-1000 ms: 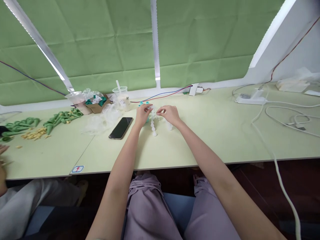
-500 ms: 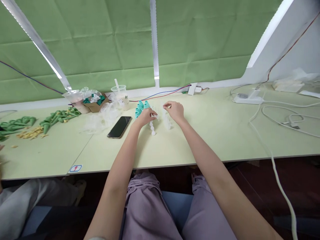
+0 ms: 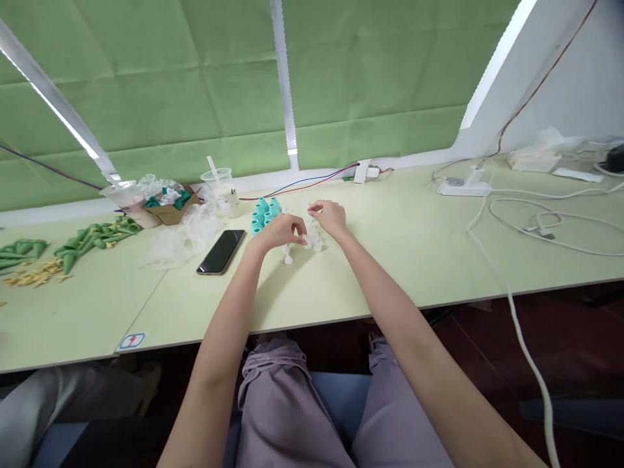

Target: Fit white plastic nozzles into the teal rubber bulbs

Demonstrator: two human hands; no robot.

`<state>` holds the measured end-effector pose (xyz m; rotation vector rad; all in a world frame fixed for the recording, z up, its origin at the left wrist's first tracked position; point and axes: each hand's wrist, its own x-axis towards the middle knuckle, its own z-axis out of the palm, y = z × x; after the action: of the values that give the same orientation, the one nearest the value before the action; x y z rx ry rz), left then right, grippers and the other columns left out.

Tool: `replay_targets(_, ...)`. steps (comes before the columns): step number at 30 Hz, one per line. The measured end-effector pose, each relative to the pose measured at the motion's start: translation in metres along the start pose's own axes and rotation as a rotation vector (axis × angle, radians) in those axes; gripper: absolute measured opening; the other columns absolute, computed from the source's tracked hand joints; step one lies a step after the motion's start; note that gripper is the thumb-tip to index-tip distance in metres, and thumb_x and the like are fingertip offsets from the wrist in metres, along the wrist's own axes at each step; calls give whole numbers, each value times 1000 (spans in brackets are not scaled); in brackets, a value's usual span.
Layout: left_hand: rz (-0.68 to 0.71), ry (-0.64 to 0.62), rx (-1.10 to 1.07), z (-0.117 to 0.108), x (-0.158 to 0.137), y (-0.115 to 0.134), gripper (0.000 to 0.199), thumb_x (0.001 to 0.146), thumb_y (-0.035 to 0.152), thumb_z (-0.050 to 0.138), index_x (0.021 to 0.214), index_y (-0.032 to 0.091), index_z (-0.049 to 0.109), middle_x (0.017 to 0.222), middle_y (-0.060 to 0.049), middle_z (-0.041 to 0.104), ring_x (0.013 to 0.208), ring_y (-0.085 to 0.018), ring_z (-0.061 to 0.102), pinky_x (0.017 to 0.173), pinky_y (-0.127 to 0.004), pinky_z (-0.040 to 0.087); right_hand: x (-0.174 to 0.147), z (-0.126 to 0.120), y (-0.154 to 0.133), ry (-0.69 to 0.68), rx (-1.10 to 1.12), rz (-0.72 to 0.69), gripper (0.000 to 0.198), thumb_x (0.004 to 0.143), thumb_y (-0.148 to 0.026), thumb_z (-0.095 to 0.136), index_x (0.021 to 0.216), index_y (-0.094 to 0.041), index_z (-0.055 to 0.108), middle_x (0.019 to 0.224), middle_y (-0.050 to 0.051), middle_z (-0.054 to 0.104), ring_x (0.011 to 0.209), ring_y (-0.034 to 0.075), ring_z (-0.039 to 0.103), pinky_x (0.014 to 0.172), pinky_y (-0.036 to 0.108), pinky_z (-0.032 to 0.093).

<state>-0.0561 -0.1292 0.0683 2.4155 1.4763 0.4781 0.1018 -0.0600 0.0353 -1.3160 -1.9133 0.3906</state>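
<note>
My left hand [image 3: 281,231] is bent over the rows of small white pieces, thumb and fingertips closed at one white piece [image 3: 308,242]. Just right of it, my right hand [image 3: 330,217] has its thumb and forefinger pinched together at the far end of the right-hand row; whatever is between them is too small to make out. Below my left palm, another white piece [image 3: 288,259] lies at the near end of the left row, which my hand partly hides. Several teal hollow pieces [image 3: 263,213] stand grouped behind my left wrist.
A black phone [image 3: 221,251] lies left of my left forearm, beside crumpled clear plastic bags [image 3: 178,240]. Behind are a cup with a straw [image 3: 224,192] and a small cardboard box [image 3: 173,211]. Green pieces [image 3: 95,237] lie far left. A power strip [image 3: 465,188] and white cables are right.
My left hand has shifted from the left white row towards the right one, its fingertips now lower. My right hand stays pinched near the far end. The view has swung slightly right.
</note>
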Motion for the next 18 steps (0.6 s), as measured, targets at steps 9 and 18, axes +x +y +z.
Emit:
replay_targets(9, 165, -119, 52, 23, 2, 34, 15, 66, 29, 72, 78, 21, 68, 83, 0, 65, 77, -14, 55, 64, -25, 36, 0, -1, 3, -28, -5, 31, 12, 80, -25, 59, 80, -26, 70, 91, -4, 74, 83, 16, 65, 84, 32, 39)
replay_targets(18, 142, -103, 9, 14, 1, 23, 45, 62, 35, 76, 103, 23, 61, 86, 1, 54, 82, -16, 51, 71, -25, 37, 0, -2, 3, -52, -18, 30, 12, 81, -25, 58, 81, -26, 70, 88, -4, 74, 86, 16, 65, 85, 32, 37)
